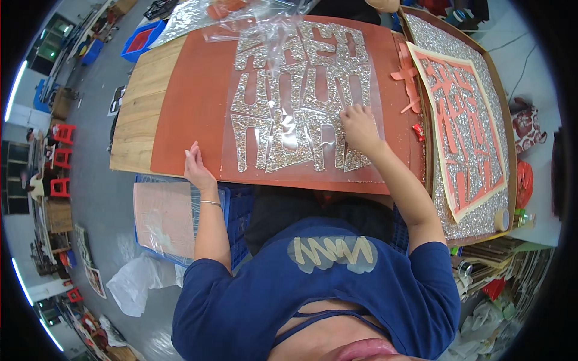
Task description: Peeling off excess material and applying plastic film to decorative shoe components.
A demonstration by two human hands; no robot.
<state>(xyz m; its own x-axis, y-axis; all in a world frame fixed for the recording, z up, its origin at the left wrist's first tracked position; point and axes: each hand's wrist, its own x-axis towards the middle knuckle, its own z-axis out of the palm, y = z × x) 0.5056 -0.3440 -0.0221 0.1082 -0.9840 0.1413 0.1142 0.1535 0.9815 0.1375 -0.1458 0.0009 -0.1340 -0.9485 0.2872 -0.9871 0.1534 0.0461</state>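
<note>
My right hand (363,131) rests with bent, slightly parted fingers on the right part of a clear plastic sheet (227,144). Glittering stone-covered shapes (280,147) with cut-out slots cover most of that sheet. It lies on a reddish-brown board (186,102). At the board's front edge, left of the sheet, my left hand (198,169) is held up with its fingers stretched out and nothing visible in it. Loose crumpled clear film (271,36) lies over the sheet's far end.
At right, a shallow box of glittering stones (430,36) holds a cream-edged pink stencil (463,129) and a tape roll (501,219). Pink strips (407,78) lie beside it. Blue crates (238,210) stand below the board's front edge. Bare wooden planks (141,108) extend left.
</note>
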